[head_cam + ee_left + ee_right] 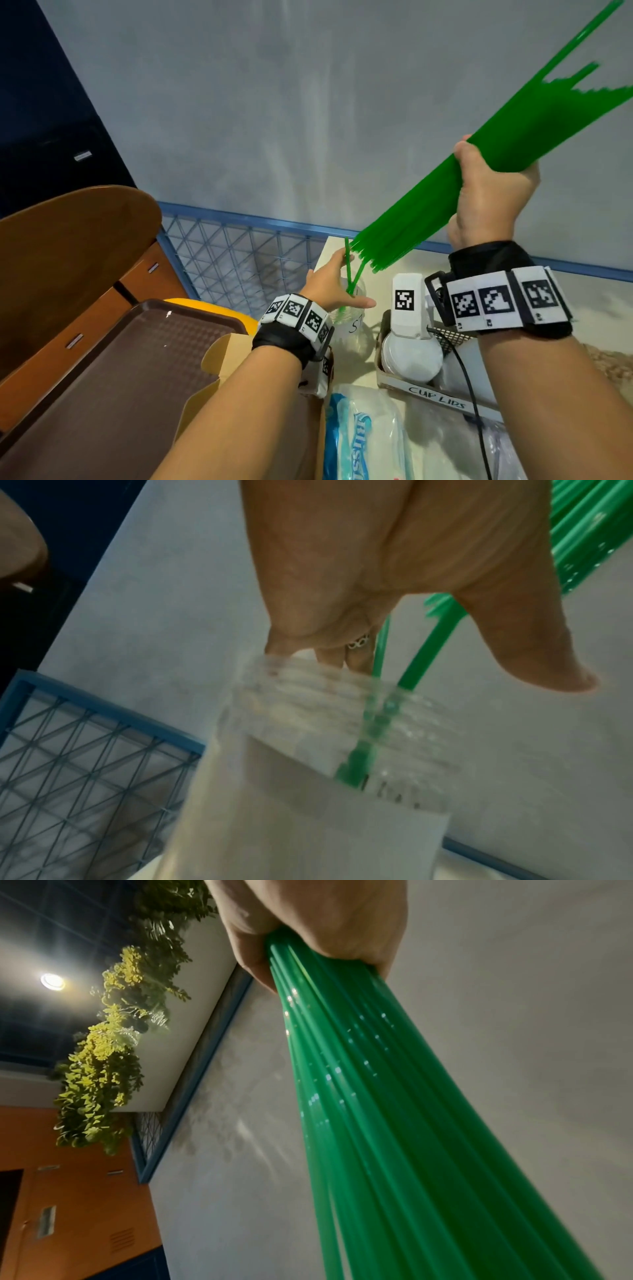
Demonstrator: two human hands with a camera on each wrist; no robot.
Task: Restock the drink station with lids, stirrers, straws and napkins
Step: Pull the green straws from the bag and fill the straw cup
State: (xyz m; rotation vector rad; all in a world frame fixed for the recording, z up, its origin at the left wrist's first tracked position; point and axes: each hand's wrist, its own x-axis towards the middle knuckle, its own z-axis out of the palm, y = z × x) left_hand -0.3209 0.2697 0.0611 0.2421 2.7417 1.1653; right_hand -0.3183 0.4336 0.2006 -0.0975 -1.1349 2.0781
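Observation:
My right hand grips a thick bundle of green straws, raised at the upper right and slanted so its lower ends point down-left over a clear plastic cup. Two loose green straws stand in that cup. My left hand hovers at the cup's mouth. Its fingers reach to the far rim beside the straws, and its thumb is stretched out apart from them. The cup's label is partly hidden.
A tray marked CUP LIDS with white lids sits right of the cup. A plastic-wrapped napkin pack lies in front. An open cardboard box and brown tray are left. A blue mesh panel and wall stand behind.

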